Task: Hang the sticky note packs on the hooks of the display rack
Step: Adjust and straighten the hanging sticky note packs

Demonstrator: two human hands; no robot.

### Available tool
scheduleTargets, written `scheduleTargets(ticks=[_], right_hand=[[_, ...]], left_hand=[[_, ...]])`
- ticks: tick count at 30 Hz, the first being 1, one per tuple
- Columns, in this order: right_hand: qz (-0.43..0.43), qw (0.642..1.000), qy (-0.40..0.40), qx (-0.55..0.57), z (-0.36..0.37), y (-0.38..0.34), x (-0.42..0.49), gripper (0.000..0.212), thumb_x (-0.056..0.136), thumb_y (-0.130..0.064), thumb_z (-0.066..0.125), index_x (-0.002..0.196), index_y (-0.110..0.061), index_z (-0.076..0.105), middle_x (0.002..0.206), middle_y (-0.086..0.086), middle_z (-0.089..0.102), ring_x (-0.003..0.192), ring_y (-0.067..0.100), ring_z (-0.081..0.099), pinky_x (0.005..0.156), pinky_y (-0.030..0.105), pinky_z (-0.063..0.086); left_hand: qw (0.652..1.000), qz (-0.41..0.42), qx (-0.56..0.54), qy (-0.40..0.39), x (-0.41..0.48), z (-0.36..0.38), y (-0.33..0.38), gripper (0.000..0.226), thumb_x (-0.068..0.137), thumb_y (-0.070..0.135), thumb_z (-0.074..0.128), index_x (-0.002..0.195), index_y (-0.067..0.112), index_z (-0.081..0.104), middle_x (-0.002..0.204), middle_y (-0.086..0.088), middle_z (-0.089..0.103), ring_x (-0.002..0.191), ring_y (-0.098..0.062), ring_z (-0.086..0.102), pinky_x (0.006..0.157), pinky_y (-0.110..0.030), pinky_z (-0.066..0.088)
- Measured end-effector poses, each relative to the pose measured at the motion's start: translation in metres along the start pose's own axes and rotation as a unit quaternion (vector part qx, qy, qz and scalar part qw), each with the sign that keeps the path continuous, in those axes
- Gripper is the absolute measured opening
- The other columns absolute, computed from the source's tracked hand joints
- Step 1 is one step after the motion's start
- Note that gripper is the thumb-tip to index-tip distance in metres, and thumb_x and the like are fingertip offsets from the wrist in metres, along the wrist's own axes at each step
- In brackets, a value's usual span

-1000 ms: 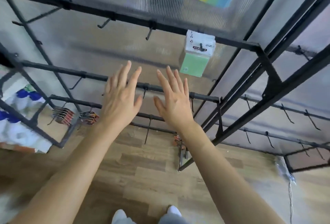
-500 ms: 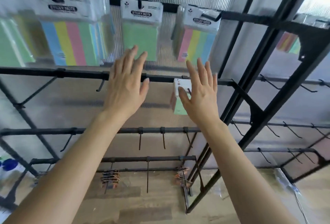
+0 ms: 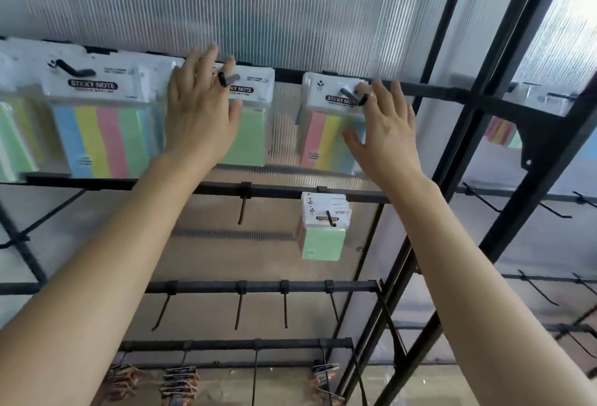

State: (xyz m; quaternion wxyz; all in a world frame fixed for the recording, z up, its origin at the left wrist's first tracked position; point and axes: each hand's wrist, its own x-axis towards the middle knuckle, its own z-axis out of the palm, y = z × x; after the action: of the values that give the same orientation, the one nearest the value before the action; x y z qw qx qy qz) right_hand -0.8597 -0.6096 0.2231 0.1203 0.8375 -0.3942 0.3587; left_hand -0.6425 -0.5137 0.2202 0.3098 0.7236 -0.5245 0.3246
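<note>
Both your hands are flat and holding nothing: your left hand (image 3: 200,114) is spread before the green sticky note pack (image 3: 252,142) at 11 o'clock, and your right hand (image 3: 387,137) before the striped pack (image 3: 321,142) at 1 o'clock. Each pack hangs on a hook (image 3: 350,94) of the top rail (image 3: 452,93). To seat them well, I'd push each header card squarely back along its hook, minding the tips beside your fingers. A small green pack (image 3: 323,237) hangs at 6 o'clock of the striped one.

1. Left striped pack (image 3: 97,134): header says "STICKY NOTE".
2. Big green pack (image 3: 252,140): only "KY NOTE" showing.
3. Right striped pack (image 3: 323,140): "STICKY NOTE" too.
4. Small green pack (image 3: 321,240) lower down: "STICKY NOTE", fine print too tiny to read.
</note>
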Motion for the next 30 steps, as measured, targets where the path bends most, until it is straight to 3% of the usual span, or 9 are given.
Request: scheduleTargets(ticks=[4, 8, 11, 13, 18, 23, 27, 30], right_hand=[[-0.026, 1.0, 0.0, -0.003, -0.002, 0.007, 0.007, 0.06, 0.094, -0.032, 0.052, 0.146, -0.017, 0.025, 0.155, 0.008, 0.017, 0.144, 0.026, -0.001, 0.114, 0.037, -0.002], [-0.061, 0.997, 0.052, 0.017, -0.002, 0.013, 0.014, 0.056, 0.083, -0.029, 0.068, 0.132, -0.01, 0.047, 0.14, 0.012, 0.04, 0.141, 0.031, 0.018, 0.112, 0.041, 0.012], [-0.075, 0.992, 0.098, 0.013, -0.003, 0.013, 0.02, 0.047, 0.078, -0.028, 0.073, 0.116, -0.006, 0.057, 0.119, 0.013, 0.053, 0.122, 0.034, 0.042, 0.101, 0.041, 0.027], [-0.068, 0.991, 0.114, 0.005, -0.007, 0.009, 0.025, 0.034, 0.084, -0.027, 0.067, 0.11, -0.006, 0.059, 0.11, 0.012, 0.057, 0.109, 0.032, 0.047, 0.092, 0.037, 0.029], [-0.049, 0.996, 0.063, -0.03, -0.019, 0.002, 0.033, 0.019, 0.092, -0.016, 0.051, 0.106, -0.008, 0.059, 0.107, 0.008, 0.061, 0.105, 0.029, 0.05, 0.09, 0.034, 0.028], [-0.043, 0.997, 0.061, -0.025, -0.025, -0.004, 0.026, 0.018, 0.091, -0.007, 0.044, 0.1, -0.005, 0.06, 0.097, 0.01, 0.064, 0.095, 0.031, 0.052, 0.089, 0.035, 0.028], [-0.04, 0.995, 0.085, -0.012, -0.033, -0.008, 0.011, 0.015, 0.091, -0.006, 0.046, 0.095, -0.003, 0.06, 0.09, 0.011, 0.063, 0.091, 0.032, 0.052, 0.083, 0.035, 0.029], [-0.035, 0.996, 0.085, -0.011, -0.041, -0.011, 0.003, 0.015, 0.093, -0.008, 0.046, 0.097, -0.003, 0.06, 0.091, 0.009, 0.064, 0.092, 0.031, 0.052, 0.082, 0.034, 0.029]], left_hand=[[1.0, 0.009, -0.012, 0.026, 0.003, 0.002, -0.002, 0.042, 0.093, 0.019, 0.051, 0.132, 0.006, 0.045, 0.147, -0.016, 0.027, 0.138, -0.031, 0.018, 0.113, -0.045, 0.01], [0.996, 0.016, -0.008, 0.083, 0.003, 0.0, -0.003, 0.031, 0.086, 0.013, 0.057, 0.116, 0.005, 0.055, 0.12, -0.016, 0.049, 0.117, -0.033, 0.039, 0.096, -0.039, 0.026], [0.997, 0.002, 0.001, 0.073, 0.01, -0.007, -0.003, 0.02, 0.09, 0.01, 0.053, 0.109, 0.005, 0.056, 0.111, -0.015, 0.052, 0.108, -0.033, 0.042, 0.087, -0.037, 0.025], [0.998, 0.003, 0.003, 0.055, 0.019, -0.01, -0.007, 0.015, 0.091, 0.007, 0.05, 0.104, 0.005, 0.056, 0.109, -0.014, 0.055, 0.105, -0.032, 0.043, 0.084, -0.036, 0.024], [1.0, 0.01, -0.026, -0.01, 0.03, -0.015, -0.009, 0.009, 0.094, 0.006, 0.045, 0.096, 0.006, 0.054, 0.101, -0.014, 0.056, 0.096, -0.029, 0.044, 0.078, -0.035, 0.023], [0.998, 0.024, -0.054, 0.004, 0.021, -0.03, -0.008, 0.014, 0.09, -0.004, 0.041, 0.094, 0.004, 0.052, 0.095, -0.012, 0.054, 0.082, -0.019, 0.035, 0.069, -0.027, 0.017], [0.995, 0.073, -0.066, 0.004, 0.01, -0.046, -0.008, 0.01, 0.09, -0.003, 0.048, 0.098, -0.002, 0.054, 0.101, -0.019, 0.059, 0.094, -0.031, 0.051, 0.079, -0.036, 0.028], [0.992, 0.098, -0.076, 0.009, 0.002, -0.057, -0.008, 0.007, 0.09, 0.0, 0.051, 0.096, -0.002, 0.055, 0.096, -0.019, 0.059, 0.089, -0.031, 0.052, 0.077, -0.037, 0.031]])
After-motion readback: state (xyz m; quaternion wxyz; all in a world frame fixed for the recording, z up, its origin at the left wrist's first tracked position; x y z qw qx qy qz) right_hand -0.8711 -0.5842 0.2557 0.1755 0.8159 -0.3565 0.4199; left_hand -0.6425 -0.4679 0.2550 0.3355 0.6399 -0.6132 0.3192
